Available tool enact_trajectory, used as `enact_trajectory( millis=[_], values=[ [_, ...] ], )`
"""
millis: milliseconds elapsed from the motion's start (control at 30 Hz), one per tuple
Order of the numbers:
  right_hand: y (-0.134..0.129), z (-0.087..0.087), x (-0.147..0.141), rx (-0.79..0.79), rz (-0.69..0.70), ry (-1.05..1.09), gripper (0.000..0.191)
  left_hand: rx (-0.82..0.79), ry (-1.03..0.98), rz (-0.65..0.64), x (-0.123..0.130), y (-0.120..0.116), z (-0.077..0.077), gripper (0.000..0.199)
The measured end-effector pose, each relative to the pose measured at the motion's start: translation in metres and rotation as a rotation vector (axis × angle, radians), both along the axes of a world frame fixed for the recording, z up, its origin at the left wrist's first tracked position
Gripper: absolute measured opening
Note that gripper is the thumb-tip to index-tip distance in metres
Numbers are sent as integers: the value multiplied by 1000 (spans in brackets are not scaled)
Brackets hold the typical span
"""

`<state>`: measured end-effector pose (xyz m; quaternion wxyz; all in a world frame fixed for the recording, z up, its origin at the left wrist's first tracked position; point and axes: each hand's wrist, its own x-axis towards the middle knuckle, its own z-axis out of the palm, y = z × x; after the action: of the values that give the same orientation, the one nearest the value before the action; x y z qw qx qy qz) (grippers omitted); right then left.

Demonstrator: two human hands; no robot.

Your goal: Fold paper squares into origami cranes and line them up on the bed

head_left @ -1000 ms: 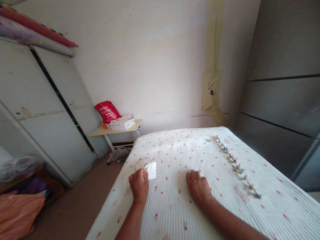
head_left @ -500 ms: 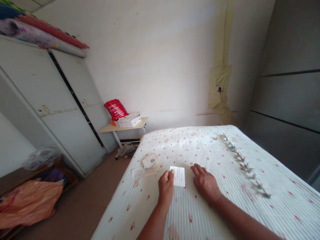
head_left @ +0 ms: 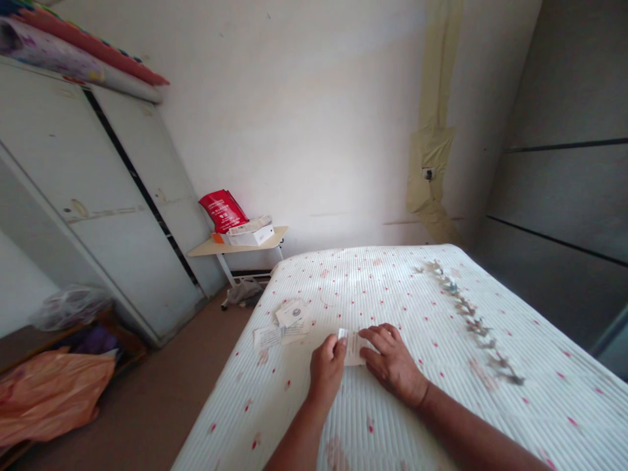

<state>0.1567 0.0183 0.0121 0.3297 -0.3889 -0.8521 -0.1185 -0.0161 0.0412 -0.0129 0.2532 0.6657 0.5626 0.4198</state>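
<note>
A small white printed paper (head_left: 354, 348) is at the near middle of the bed, between my hands. My left hand (head_left: 328, 366) pinches its left edge between thumb and fingers. My right hand (head_left: 392, 361) has its fingers apart and bent, with the fingertips on the paper's right side; part of the paper is hidden under them. To the left, several printed paper pieces (head_left: 292, 315) lie overlapping on the bed. On the right, a long row of small folded figures (head_left: 473, 320), mostly grey-brown, runs across the cover.
The bed (head_left: 275, 418) has a white ribbed cover with red dots. Beyond its far left corner, a small table (head_left: 210, 248) bears a red bag (head_left: 224, 210) and a white box (head_left: 255, 236). Orange plastic (head_left: 53, 392) lies at lower left, near grey cabinets (head_left: 127, 216).
My right hand has moved left and now touches the paper's right side. My left hand keeps its pinch. The view has shifted slightly.
</note>
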Motion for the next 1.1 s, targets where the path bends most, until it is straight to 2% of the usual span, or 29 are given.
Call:
enact_trajectory(
  millis=[100,167,267,400,633,733,900,1100],
  values=[
    [0,-2,1,-43,-5,-37,17,88,58,35,-2,-1,3,16],
    [1,-3,1,-125,-13,-93,15,166,85,44,-5,-2,6,18],
    [2,-3,0,-274,-21,-160,14,214,179,-60,-9,-5,10,12],
    [3,-1,3,-380,-15,-121,15,167,340,-161,-11,-12,13,19],
    [15,-13,15,-477,170,99,9,90,547,-188,-8,-22,21,11],
    [20,-17,20,-499,185,170,13,76,572,-173,-8,-21,22,11],
    [22,-13,18,-524,148,186,22,68,569,-142,-8,-18,20,14],
    [29,-13,8,-543,-73,101,27,43,599,-10,-6,-15,16,17]
  ],
)
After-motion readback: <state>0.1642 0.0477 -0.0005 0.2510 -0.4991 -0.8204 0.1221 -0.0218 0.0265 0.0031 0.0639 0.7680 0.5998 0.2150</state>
